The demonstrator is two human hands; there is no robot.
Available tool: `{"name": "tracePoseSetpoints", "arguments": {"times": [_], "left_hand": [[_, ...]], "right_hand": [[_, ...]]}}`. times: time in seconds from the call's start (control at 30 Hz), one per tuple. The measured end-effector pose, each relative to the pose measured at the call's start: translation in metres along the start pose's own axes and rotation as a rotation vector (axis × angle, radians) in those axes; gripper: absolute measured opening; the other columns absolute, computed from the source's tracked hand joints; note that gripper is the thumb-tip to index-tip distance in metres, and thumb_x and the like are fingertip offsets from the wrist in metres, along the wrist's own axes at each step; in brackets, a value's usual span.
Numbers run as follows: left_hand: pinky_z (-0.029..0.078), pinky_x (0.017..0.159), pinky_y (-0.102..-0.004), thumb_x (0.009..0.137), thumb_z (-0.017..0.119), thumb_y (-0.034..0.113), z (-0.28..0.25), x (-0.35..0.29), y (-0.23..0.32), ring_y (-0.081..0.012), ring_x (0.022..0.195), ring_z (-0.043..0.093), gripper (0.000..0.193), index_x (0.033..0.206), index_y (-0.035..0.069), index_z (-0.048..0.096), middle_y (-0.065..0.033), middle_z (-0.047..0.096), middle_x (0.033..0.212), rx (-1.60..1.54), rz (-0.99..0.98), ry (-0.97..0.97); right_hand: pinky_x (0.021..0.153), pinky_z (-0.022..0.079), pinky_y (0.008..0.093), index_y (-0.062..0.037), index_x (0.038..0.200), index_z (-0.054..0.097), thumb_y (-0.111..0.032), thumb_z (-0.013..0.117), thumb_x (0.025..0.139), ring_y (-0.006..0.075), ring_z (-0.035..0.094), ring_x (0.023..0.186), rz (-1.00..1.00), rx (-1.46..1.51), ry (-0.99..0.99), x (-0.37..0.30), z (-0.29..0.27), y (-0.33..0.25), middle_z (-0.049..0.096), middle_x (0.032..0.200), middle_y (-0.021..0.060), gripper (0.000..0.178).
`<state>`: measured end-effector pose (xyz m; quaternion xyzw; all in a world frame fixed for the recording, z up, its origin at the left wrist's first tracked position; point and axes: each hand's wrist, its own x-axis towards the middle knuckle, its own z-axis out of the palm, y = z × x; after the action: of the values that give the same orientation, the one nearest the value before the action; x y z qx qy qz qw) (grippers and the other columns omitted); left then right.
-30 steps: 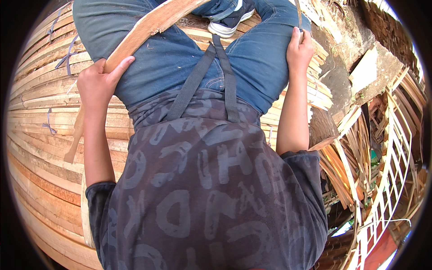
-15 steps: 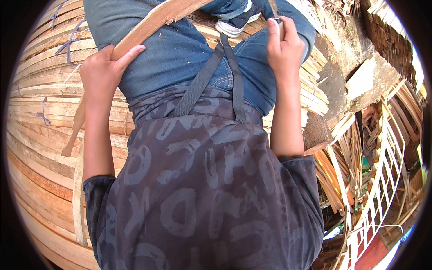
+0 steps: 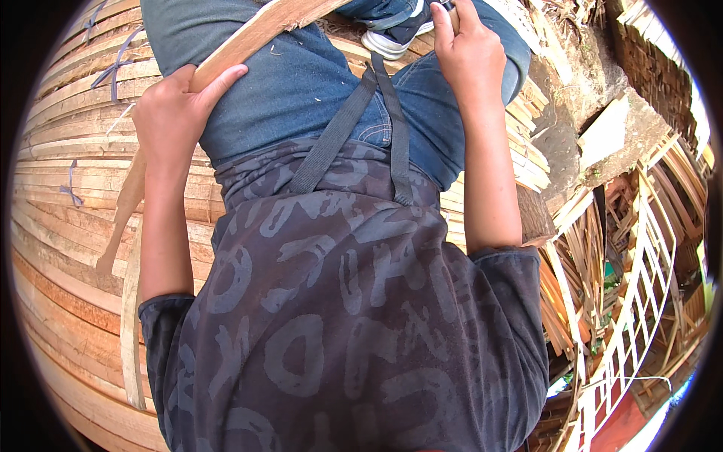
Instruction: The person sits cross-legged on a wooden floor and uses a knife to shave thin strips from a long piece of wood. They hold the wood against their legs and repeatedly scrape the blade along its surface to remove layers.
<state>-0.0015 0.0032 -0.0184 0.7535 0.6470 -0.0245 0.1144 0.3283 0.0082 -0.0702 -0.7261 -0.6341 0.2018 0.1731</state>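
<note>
A long, roughly cut wooden strip (image 3: 263, 32) slants across my left thigh and runs out past the top edge. My left hand (image 3: 173, 109) is wrapped round it, thumb along its upper face. The strip's tail end shows again beyond my left forearm, over the stacked wood. Above my right thigh, my right hand (image 3: 473, 62) is closed on the handle of a knife (image 3: 453, 18), apart from the strip. The knife's blade lies outside the picture. Small shavings dot my jeans (image 3: 294, 90).
Tied stacks of wooden strips (image 3: 68, 241) lie to my left. A shoe (image 3: 385, 44) shows at the top, between my legs. To my right are stone slabs (image 3: 561, 162), heaped wood offcuts (image 3: 565, 301) and a pale lattice frame (image 3: 633, 316).
My right hand has moved up and slightly left with the knife, taking the blade out of view. The strip has shifted slightly; my left hand keeps its hold.
</note>
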Motion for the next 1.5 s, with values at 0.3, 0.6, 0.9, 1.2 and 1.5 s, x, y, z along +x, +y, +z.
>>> {"name": "tracePoseSetpoints", "arguments": {"times": [0.3,0.6,0.9,1.2,1.5], "left_hand": [[0.044,0.048,-0.0379,0.073,0.075,0.064,0.0,0.005,-0.002,-0.0317,0.045,0.052,0.067,0.059,0.001,0.058,-0.0138,0.051,0.049,0.052,-0.005,-0.03],[0.043,0.048,-0.036,0.074,0.076,0.062,-0.006,0.009,-0.001,-0.0256,0.043,0.052,0.065,0.062,-0.001,0.064,-0.0137,0.05,0.048,0.011,-0.056,-0.118],[0.041,0.047,-0.0344,0.074,0.079,0.058,-0.005,0.007,0.001,-0.0238,0.041,0.047,0.062,0.06,-0.001,0.062,-0.0126,0.049,0.046,-0.011,-0.038,-0.064],[0.041,0.046,-0.0336,0.074,0.079,0.056,-0.002,0.007,-0.003,-0.0218,0.041,0.047,0.062,0.059,-0.001,0.062,-0.0118,0.049,0.046,-0.008,-0.014,-0.073],[0.042,0.048,-0.0348,0.073,0.077,0.062,-0.002,0.01,-0.001,-0.0244,0.043,0.05,0.066,0.062,-0.001,0.063,-0.0125,0.051,0.048,0.013,-0.033,-0.071]], "right_hand": [[0.057,0.046,0.0537,-0.004,0.085,0.054,-0.027,0.059,0.097,0.0454,0.062,0.068,0.112,-0.035,0.059,0.003,0.006,0.018,0.063,0.07,0.0227,0.027],[0.057,0.048,0.0517,-0.0045,0.089,0.053,-0.024,0.06,0.096,0.0435,0.064,0.069,0.001,0.099,-0.105,-0.009,-0.004,-0.009,0.062,0.069,0.021,0.022],[0.058,0.05,0.0522,-0.0043,0.091,0.055,-0.027,0.06,0.095,0.0431,0.064,0.068,-0.022,0.028,-0.186,-0.015,-0.005,-0.03,0.065,0.07,0.0202,0.024],[0.057,0.05,0.0518,-0.0057,0.089,0.052,-0.03,0.059,0.096,0.0416,0.065,0.066,0.001,0.079,-0.245,-0.015,-0.002,-0.037,0.065,0.069,0.0181,0.026],[0.058,0.05,0.0474,-0.0074,0.082,0.054,-0.031,0.063,0.093,0.0373,0.065,0.068,-0.062,0.022,-0.142,-0.011,0.018,-0.016,0.064,0.071,0.0154,0.028]]}}
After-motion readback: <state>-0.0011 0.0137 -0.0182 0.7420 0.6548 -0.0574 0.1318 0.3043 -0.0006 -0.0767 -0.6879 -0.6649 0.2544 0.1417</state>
